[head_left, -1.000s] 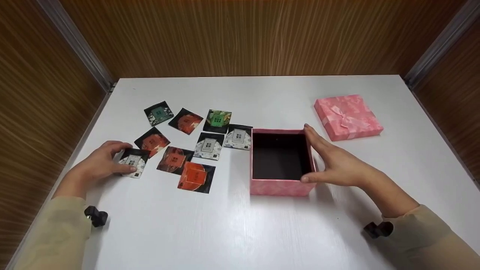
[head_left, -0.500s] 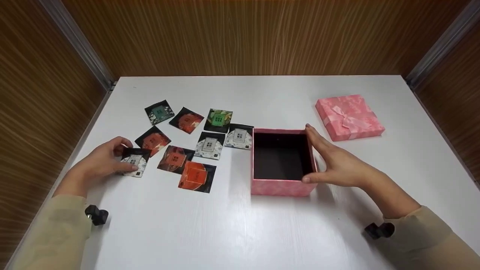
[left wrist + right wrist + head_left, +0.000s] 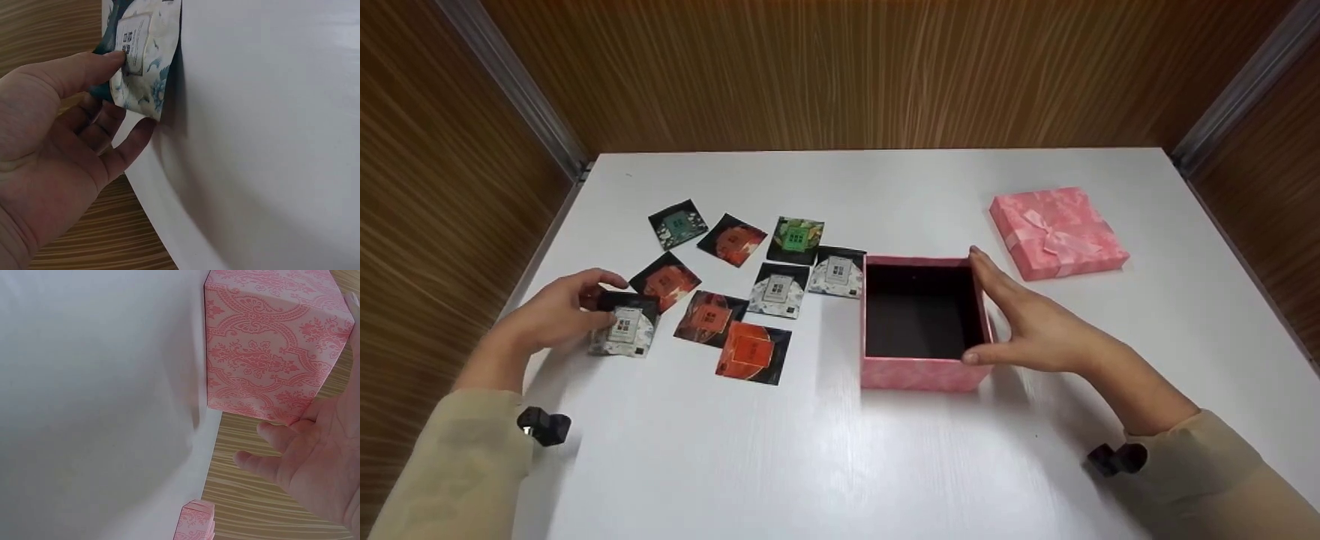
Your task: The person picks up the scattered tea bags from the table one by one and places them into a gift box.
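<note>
My left hand pinches a sachet with a black top and a white floral front. In the left wrist view the thumb lies on the front of this sachet, which is slightly bent, and the other fingers are partly behind it. My right hand holds the open pink gift box at its right side, thumb by the front corner and fingers by the back one. The box's dark inside shows nothing in it. The right wrist view shows the patterned box wall beside my hand.
Several flat sachets lie left of the box, among them an orange one, a green one and a white one against the box. A pink lid with a bow lies at the back right. Wood-grain panels surround the white table.
The sachet at my left hand has come up a little and shifted slightly, and the thumb now sits farther up its face. My right hand and the box have stayed put.
</note>
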Tool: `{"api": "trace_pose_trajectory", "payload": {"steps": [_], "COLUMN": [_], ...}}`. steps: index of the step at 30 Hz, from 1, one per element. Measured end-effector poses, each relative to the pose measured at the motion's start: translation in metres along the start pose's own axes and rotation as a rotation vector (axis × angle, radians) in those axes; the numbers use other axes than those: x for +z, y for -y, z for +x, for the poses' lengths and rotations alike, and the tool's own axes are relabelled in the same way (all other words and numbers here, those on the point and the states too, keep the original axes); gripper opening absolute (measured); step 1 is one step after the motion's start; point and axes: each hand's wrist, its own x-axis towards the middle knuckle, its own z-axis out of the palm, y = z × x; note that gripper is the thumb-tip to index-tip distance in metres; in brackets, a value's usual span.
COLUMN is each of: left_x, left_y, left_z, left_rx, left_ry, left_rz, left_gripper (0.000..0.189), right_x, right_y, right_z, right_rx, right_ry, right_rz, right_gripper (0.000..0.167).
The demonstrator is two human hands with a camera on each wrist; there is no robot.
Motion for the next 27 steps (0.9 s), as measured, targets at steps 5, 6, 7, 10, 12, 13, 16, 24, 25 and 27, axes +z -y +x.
{"api": "trace_pose_trajectory", "payload": {"steps": [5,6,7,10,12,13,16,24,25,27], "left_x": [-0.013,-0.016,-0.019,-0.028,-0.032,-0.033,-0.032,-0.009,-0.005,0.002], "left_y": [-0.009,-0.011,-0.014,-0.025,-0.036,-0.042,-0.063,-0.126,-0.133,-0.147], "left_z": [-0.007,-0.008,-0.009,-0.011,-0.013,-0.013,-0.010,0.010,0.013,0.020], "left_rx": [0.002,-0.001,-0.002,-0.008,-0.002,0.009,0.084,0.263,0.273,0.299], "left_ry": [0.033,0.036,0.039,0.041,0.036,0.031,-0.003,-0.094,-0.105,-0.135], "left_rz": [-0.058,-0.071,-0.081,-0.091,-0.082,-0.080,-0.099,-0.186,-0.191,-0.187], "left_gripper": [0.044,0.045,0.045,0.046,0.045,0.045,0.041,0.031,0.029,0.023], "right_x": [0.000,0.000,0.000,0.001,0.001,0.001,0.001,0.002,0.002,0.002], "right_y": [0.000,0.000,0.000,-0.001,-0.001,-0.001,-0.002,-0.002,-0.002,-0.002], "right_z": [0.000,0.000,0.000,0.000,0.000,0.000,0.000,0.001,0.001,0.001], "right_rx": [0.001,0.002,0.002,0.002,0.003,0.004,0.001,-0.001,0.001,0.004], "right_ry": [0.003,0.003,0.003,0.000,-0.002,-0.002,-0.006,-0.007,-0.006,-0.008], "right_rz": [0.003,0.004,0.004,0.006,0.006,0.006,0.005,0.014,0.015,0.018], "right_gripper": [0.128,0.128,0.128,0.128,0.128,0.128,0.129,0.129,0.129,0.129]}}
